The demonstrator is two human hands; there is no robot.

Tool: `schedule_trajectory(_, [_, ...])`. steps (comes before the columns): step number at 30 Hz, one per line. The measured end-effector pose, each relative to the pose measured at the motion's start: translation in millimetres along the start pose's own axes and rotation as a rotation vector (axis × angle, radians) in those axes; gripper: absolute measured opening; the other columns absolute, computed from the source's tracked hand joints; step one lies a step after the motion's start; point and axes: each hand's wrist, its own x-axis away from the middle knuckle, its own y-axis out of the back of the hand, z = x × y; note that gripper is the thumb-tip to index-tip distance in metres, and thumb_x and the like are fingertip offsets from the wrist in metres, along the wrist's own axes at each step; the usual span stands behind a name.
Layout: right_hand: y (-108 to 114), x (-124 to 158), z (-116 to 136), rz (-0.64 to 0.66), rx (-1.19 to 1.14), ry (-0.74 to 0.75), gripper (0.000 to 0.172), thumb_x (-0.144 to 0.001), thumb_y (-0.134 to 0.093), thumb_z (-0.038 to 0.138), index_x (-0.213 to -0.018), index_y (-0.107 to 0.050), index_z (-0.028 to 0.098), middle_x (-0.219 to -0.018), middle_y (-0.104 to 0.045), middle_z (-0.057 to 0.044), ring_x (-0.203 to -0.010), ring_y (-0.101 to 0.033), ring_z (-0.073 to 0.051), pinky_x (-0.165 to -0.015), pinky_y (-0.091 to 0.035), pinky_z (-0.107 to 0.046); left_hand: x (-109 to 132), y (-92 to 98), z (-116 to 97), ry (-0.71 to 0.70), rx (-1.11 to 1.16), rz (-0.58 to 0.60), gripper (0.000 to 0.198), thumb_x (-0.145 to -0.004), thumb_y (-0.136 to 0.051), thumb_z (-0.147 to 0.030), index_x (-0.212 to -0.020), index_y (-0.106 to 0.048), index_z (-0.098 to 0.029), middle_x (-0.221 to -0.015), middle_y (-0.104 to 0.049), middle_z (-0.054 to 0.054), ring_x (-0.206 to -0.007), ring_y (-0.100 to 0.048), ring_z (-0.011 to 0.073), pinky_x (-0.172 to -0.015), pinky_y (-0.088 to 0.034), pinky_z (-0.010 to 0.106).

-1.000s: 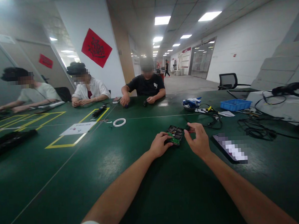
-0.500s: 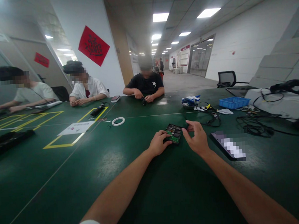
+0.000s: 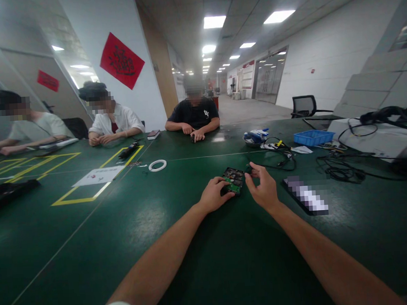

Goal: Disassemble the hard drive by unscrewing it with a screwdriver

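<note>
A small dark device with a green circuit board [image 3: 233,184] lies on the green table [image 3: 209,244], a little right of the middle of the view. My left hand [image 3: 215,195] grips its left and near edges, fingers on the board and thumb at the lower edge. Just right of the device, my right hand [image 3: 262,185] is raised with thumb and fingertips brought near each other around something small and dark, too small to name. A phone [image 3: 306,196] lies to the right of my right hand.
Black cables [image 3: 345,169], a blue tray [image 3: 313,138] and a bowl of blue-white packets [image 3: 256,138] are at the right. A white ring [image 3: 157,165] and a paper sheet [image 3: 98,176] lie left. A person in black [image 3: 196,114] sits opposite; two more people sit left.
The whole view has shifted slightly, moving the scene left. My right hand stays beside the device, its fingertips a little lower. The person opposite has moved their hands.
</note>
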Motion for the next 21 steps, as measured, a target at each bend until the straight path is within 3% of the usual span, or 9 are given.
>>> schedule_trajectory(7, [-2.5,-1.6,-5.8,0.007,-0.017,-0.026,0.044,-0.094,-0.060,0.035,-0.135,-0.053,0.022,-0.115,-0.066,-0.012,-0.092,-0.070,-0.024,-0.085,-0.062,-0.045,0.3,-7.1,-28.1,0.055,-0.147,-0.009,0.072,-0.075,-0.068,-0.073,-0.124,-0.057,-0.020,-0.133,-0.050,0.016,-0.115,-0.054,0.0368,-0.099,-0.045,0.051])
schedule_trajectory(13, [-5.5,-1.9,-10.2,0.049,-0.064,-0.078,0.052,-0.095,-0.060,0.032,-0.143,-0.043,0.023,-0.124,-0.065,-0.013,-0.097,-0.071,-0.023,-0.088,-0.062,-0.045,-6.9,-17.3,-32.6,0.103,-0.148,-0.049,0.059,-0.078,-0.071,-0.061,-0.118,-0.054,-0.021,-0.130,-0.049,0.016,-0.117,-0.051,0.0391,-0.100,-0.042,0.054])
schedule_trajectory(21, [-13.9,-4.2,-5.8,-0.003,-0.007,-0.037,0.049,-0.092,-0.064,0.028,-0.138,-0.048,0.027,-0.124,-0.060,-0.014,-0.098,-0.068,-0.024,-0.080,-0.065,-0.044,-14.0,-14.8,-27.2,0.147,-0.102,-0.048,0.057,-0.076,-0.073,-0.053,-0.119,-0.051,-0.022,-0.137,-0.045,0.016,-0.123,-0.047,0.0386,-0.103,-0.040,0.053])
